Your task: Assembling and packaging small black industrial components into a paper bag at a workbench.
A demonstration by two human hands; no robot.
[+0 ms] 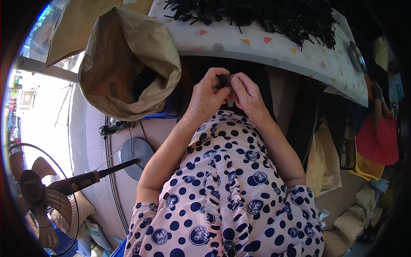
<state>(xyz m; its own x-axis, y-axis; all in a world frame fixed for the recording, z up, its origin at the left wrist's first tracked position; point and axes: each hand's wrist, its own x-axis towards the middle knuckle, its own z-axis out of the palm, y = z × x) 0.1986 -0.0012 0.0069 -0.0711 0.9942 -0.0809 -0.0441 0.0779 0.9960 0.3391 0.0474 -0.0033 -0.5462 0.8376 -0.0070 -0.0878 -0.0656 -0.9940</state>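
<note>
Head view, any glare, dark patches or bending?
Head view: daylight at left blows out white near the pedestal fan; black vignetting rings the frame; the patterned tablecloth bows along its front edge; the small black piece between the left hand and right hand is too dark for detail.

The bag is brown paper, matt, creased and crumpled round its rim. The table cover is a smooth sheet, plastic by its look, with a faint sheen. The black pile has a rough, shaggy surface; the small piece looks matt, its material unclear. The shirt is soft matt cloth with ruffled strips. The fan has smooth, slightly glossy blades, seemingly plastic, behind thin wire; its base is smooth and matt. The stool looks like smooth yellow plastic.
</note>
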